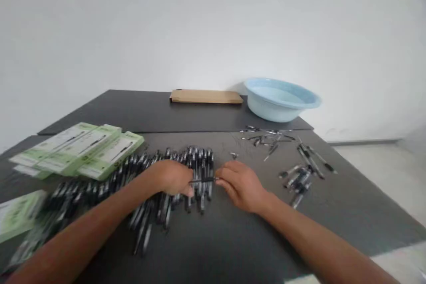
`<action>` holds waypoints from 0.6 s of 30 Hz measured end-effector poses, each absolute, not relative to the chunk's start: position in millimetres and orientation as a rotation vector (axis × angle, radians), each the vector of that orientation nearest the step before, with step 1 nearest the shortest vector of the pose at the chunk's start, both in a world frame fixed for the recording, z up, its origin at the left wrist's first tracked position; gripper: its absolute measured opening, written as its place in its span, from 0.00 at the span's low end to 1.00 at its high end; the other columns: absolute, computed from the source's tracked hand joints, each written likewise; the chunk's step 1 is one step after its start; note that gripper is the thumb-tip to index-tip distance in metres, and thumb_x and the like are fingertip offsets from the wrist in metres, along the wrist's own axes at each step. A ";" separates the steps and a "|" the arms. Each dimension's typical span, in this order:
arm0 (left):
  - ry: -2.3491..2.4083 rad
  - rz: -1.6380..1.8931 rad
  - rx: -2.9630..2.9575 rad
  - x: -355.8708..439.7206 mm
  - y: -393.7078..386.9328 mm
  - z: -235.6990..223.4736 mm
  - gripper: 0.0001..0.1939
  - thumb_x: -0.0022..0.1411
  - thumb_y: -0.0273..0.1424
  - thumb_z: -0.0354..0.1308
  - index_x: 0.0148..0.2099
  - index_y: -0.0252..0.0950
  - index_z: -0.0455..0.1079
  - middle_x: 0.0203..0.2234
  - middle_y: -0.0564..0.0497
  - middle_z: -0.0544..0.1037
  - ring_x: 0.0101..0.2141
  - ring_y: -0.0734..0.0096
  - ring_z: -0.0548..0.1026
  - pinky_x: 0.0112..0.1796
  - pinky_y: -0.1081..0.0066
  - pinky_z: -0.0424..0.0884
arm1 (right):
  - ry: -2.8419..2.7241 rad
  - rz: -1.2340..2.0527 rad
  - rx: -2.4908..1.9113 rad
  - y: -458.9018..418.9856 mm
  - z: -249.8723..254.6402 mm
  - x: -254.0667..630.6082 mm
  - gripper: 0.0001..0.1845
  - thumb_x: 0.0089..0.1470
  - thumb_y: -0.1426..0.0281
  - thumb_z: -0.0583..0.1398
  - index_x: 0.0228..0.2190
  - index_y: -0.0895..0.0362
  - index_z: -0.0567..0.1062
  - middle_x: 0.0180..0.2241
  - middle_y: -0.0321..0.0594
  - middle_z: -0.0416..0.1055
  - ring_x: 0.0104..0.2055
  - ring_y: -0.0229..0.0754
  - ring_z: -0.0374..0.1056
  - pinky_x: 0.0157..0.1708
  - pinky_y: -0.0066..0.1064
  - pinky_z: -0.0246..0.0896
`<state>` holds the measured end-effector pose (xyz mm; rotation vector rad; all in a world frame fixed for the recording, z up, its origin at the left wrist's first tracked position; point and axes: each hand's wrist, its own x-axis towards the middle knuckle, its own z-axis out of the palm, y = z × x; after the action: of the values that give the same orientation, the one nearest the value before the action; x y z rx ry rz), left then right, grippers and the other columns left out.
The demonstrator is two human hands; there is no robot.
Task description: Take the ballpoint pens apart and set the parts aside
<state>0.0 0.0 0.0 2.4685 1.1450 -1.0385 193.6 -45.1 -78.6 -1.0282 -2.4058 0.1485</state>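
Between my two hands a pen (pixel 207 179) with a black grip lies level, just over the front of a pile. My left hand (pixel 175 177) is closed on its left end. The fingertips of my right hand (pixel 238 185) pinch the other end, and that tip is hidden in them. Many capped black pens (pixel 163 208) lie packed side by side under and around my left hand and forearm. Just beyond my right hand sits a small pen part (pixel 234 155), too blurred to name.
Green-and-white pen boxes (pixel 111 153) lie at the left, with another box (pixel 16 213) nearer. Loose refills and pen parts (pixel 269 136), uncapped pens (pixel 311 159) and a heap of caps (pixel 299 179) lie right. A light blue basin (pixel 281 113) and flat cardboard (pixel 206 96) rest at the back.
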 end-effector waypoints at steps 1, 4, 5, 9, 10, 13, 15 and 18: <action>1.144 -1.042 2.468 -0.3 -0.2 0.6 0.22 0.63 0.38 0.53 0.55 0.28 0.67 0.45 0.33 0.76 0.43 0.46 0.75 0.40 0.60 0.70 | -2.402 0.141 -1.031 -45.6 -79.2 193.8 0.11 0.62 0.65 0.49 0.36 0.56 0.68 0.30 0.41 0.68 0.33 0.41 0.62 0.35 0.32 0.55; 1.135 -1.045 2.474 -1.8 0.0 2.4 0.21 0.63 0.37 0.52 0.54 0.30 0.68 0.45 0.34 0.76 0.42 0.47 0.76 0.38 0.60 0.70 | -2.393 0.103 -1.030 -47.0 -80.6 194.0 0.11 0.62 0.65 0.49 0.37 0.57 0.67 0.31 0.42 0.69 0.35 0.42 0.62 0.37 0.33 0.55; 1.130 -1.043 2.479 -2.5 0.5 2.9 0.21 0.63 0.37 0.52 0.54 0.30 0.68 0.44 0.35 0.77 0.41 0.48 0.76 0.38 0.60 0.71 | -2.389 0.084 -1.024 -47.2 -80.8 194.0 0.11 0.62 0.64 0.50 0.37 0.57 0.67 0.32 0.42 0.69 0.35 0.43 0.62 0.37 0.34 0.56; 1.103 -1.047 2.502 -3.5 2.3 4.5 0.20 0.64 0.37 0.51 0.53 0.31 0.68 0.43 0.36 0.78 0.40 0.49 0.76 0.36 0.61 0.70 | -2.393 0.000 -1.010 -46.9 -80.7 193.5 0.12 0.61 0.63 0.51 0.39 0.58 0.67 0.33 0.43 0.70 0.36 0.43 0.62 0.38 0.34 0.56; 1.099 -1.061 2.500 -2.9 2.3 4.9 0.20 0.64 0.37 0.51 0.53 0.31 0.68 0.43 0.36 0.78 0.41 0.49 0.76 0.36 0.61 0.70 | -2.400 -0.024 -1.012 -46.5 -80.5 193.4 0.12 0.61 0.63 0.51 0.38 0.58 0.68 0.33 0.43 0.70 0.35 0.43 0.62 0.37 0.34 0.56; 1.091 -1.101 2.481 0.3 1.3 6.3 0.20 0.64 0.38 0.50 0.53 0.32 0.68 0.44 0.36 0.77 0.41 0.50 0.76 0.37 0.62 0.69 | -2.424 -0.089 -1.014 -45.6 -79.4 193.5 0.12 0.62 0.64 0.50 0.38 0.57 0.69 0.33 0.43 0.70 0.35 0.42 0.61 0.37 0.34 0.55; 1.095 -1.113 2.476 2.1 0.4 7.5 0.21 0.64 0.38 0.50 0.54 0.31 0.67 0.45 0.35 0.77 0.42 0.50 0.75 0.37 0.63 0.69 | -2.429 -0.092 -1.013 -45.6 -78.6 193.5 0.12 0.62 0.64 0.50 0.38 0.57 0.70 0.33 0.42 0.70 0.35 0.42 0.61 0.37 0.34 0.55; 1.101 -1.117 2.467 2.8 -0.3 8.5 0.22 0.64 0.38 0.50 0.56 0.30 0.66 0.45 0.34 0.76 0.42 0.49 0.75 0.37 0.62 0.69 | -2.411 -0.017 -1.014 -46.3 -77.9 193.4 0.12 0.62 0.65 0.50 0.38 0.57 0.70 0.32 0.42 0.69 0.35 0.42 0.61 0.38 0.34 0.55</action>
<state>2.8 -0.3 8.5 2.4670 1.1007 -1.1174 193.4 -46.3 -77.9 -1.0140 -2.4111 -0.0165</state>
